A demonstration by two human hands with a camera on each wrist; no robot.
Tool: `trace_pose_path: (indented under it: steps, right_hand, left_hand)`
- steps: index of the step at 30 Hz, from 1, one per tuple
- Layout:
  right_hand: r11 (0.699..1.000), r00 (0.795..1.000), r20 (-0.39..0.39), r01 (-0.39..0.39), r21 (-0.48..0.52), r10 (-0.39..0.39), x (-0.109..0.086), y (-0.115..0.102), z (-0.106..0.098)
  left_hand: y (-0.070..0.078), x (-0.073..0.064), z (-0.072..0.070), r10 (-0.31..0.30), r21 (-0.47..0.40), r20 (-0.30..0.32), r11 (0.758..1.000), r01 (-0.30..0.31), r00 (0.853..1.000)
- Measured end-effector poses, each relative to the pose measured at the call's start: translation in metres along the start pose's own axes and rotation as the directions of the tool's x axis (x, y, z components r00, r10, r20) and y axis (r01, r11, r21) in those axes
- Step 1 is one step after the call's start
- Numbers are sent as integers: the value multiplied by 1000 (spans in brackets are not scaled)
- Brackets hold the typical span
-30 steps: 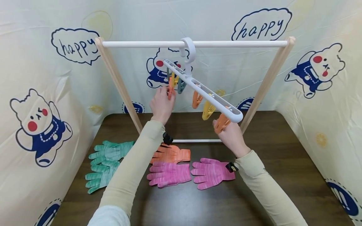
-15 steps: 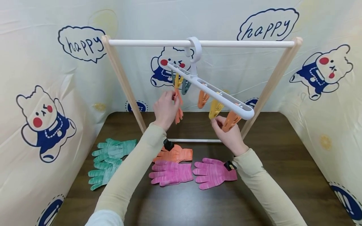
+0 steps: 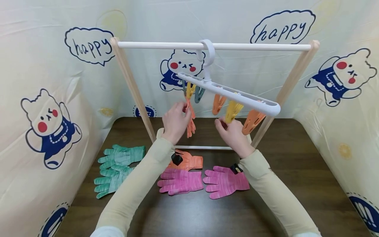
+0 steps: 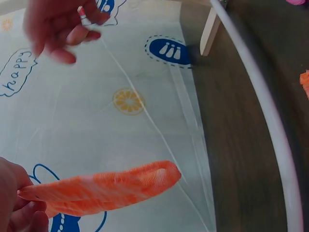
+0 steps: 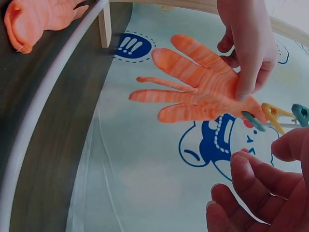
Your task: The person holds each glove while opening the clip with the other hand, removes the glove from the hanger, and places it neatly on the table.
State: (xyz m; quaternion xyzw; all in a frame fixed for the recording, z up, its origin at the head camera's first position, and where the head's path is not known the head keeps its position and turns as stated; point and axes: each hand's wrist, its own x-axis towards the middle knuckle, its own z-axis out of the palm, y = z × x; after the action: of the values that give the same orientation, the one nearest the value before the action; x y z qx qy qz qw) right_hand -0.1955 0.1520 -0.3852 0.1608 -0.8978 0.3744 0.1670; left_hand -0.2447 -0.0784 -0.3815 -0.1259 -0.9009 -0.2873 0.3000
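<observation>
My left hand point(image 3: 175, 121) pinches an orange striped glove point(image 3: 191, 127) near its cuff. The glove hangs fingers down under the far-left part of a white clip hanger point(image 3: 245, 97). A yellow clip point(image 5: 273, 112) and a dark green clip point(image 5: 253, 121) meet its cuff in the right wrist view. My right hand point(image 3: 237, 135) is under the right part of the hanger, near a yellow clip point(image 3: 232, 112) and an orange clip point(image 3: 253, 121). Its fingers are loosely bent in the right wrist view, with nothing between them.
The hanger hooks over the white top bar point(image 3: 260, 47) of a wooden-sided rack point(image 3: 133, 85). On the dark table point(image 3: 290, 171) lie two green gloves point(image 3: 124, 155), two pink gloves point(image 3: 226, 182) and an orange glove point(image 3: 189, 161). A white lower bar point(image 3: 207, 147) crosses the rack.
My right hand has moved left from the hanger's near-end orange clip to below the yellow clip. The hanger has turned, and its near end has swung right. My left hand has moved slightly down.
</observation>
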Motion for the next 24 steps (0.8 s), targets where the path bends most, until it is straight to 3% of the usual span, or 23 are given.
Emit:
trace_pose_path:
  steps: [5,11,17,24]
  right_hand:
    - [997,1000,17,25,73,-27,17,-10,0]
    - [984,997,17,69,165,-73,51,-21,4]
    - [986,996,89,7,165,-22,85,-30,10]
    - [992,986,163,-59,115,40,109,-36,24]
  left_hand:
    - [5,-9,-2,-4,-23,35,1000,5,999]
    - [8,-15,-4,17,-32,35,999,-16,999]
    - [4,-16,-3,32,-32,29,999,-31,999]
    - [1,-15,-4,31,-35,44,999,-29,999]
